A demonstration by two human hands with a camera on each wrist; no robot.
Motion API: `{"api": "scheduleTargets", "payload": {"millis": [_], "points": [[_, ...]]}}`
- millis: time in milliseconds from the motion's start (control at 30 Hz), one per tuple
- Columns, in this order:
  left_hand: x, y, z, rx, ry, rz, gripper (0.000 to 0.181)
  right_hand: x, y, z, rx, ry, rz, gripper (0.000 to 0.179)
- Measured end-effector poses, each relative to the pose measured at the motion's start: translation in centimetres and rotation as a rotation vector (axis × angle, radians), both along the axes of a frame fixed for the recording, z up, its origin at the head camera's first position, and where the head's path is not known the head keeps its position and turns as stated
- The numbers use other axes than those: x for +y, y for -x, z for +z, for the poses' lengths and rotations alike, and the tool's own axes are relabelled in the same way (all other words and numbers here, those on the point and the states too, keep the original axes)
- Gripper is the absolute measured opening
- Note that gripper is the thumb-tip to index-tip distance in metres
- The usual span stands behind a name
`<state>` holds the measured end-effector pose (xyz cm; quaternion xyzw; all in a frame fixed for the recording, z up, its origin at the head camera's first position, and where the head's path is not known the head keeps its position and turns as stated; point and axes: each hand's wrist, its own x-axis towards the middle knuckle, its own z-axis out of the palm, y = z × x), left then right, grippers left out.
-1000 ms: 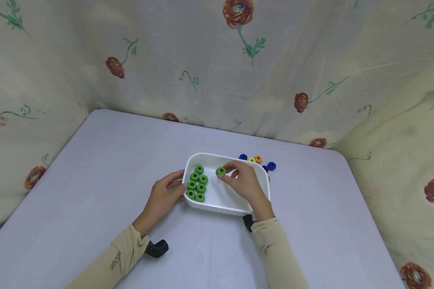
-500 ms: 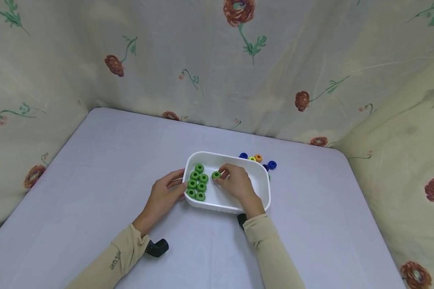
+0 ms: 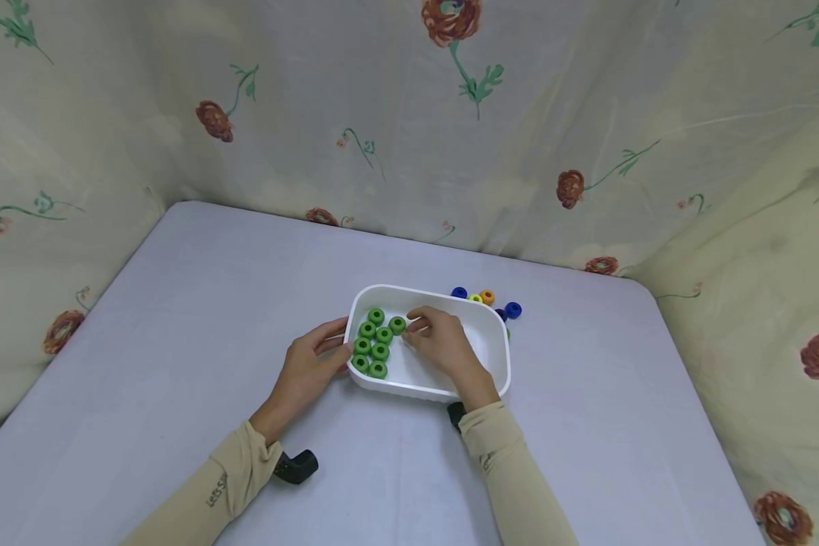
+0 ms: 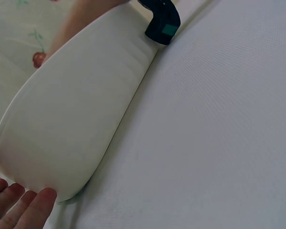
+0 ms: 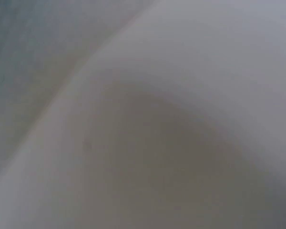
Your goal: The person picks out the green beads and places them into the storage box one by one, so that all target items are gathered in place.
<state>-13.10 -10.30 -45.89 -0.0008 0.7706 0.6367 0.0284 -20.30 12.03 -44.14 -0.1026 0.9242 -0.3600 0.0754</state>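
A white rectangular tray stands mid-table in the head view, with several green ring-shaped beads grouped at its left end. My left hand holds that end, thumb at the rim and fingers along the outer wall. In the left wrist view, the fingertips touch the tray's outside. Over the tray, my right hand has its thumb and fingers apart, holding nothing. Just left of its fingertips lies one green bead, beside the others. The right wrist view is too blurred to show the hand or beads.
Behind the tray's far right corner lie loose blue beads, an orange bead and a yellow bead; the tray partly hides some. A black wrist device sticks out below the left sleeve. A floral curtain surrounds the white table.
My right hand has moved left with a green bead, set it down in the tray beside the group, and let go. My left hand has stayed on the tray's end.
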Motion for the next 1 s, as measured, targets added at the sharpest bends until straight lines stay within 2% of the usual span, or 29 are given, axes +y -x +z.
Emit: {"api": "scheduleTargets", "payload": {"millis": [133,633,1000], "points": [[-0.01,0.01,0.00,-0.004,-0.005,0.000,0.050,-0.12,0.02,0.00,0.006,0.039,0.037,0.035],[0.05,-0.03,-0.04,-0.004,-0.019,0.003,0.049,-0.26,-0.07,0.00,-0.009,-0.005,0.092,0.031],[0.19,-0.11,-0.02,-0.017,-0.003,0.017,0.049,0.09,-0.26,0.15,0.099,0.007,0.068,0.027]]}}
